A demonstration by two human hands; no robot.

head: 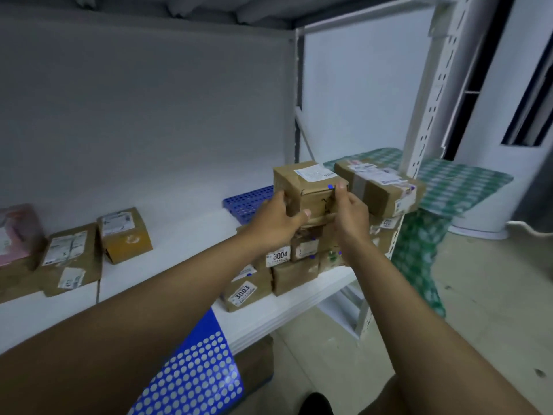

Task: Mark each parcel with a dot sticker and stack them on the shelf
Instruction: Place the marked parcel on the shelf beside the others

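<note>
Both my hands grip the small parcel point(308, 190): left hand point(276, 221) round its near left corner, right hand point(350, 212) pinching the right edge by the blue dot sticker point(330, 187). It sits atop the stack point(284, 265) on the shelf point(185, 265). Stiff cardboard, seemingly light; opposite sides hold best.

Both bare arms reach forward, the left hand point(276, 223) and right hand point(350, 215) curled against opposite sides of a brown parcel point(311, 190), thumbs at its near face, fingers gripping.
</note>
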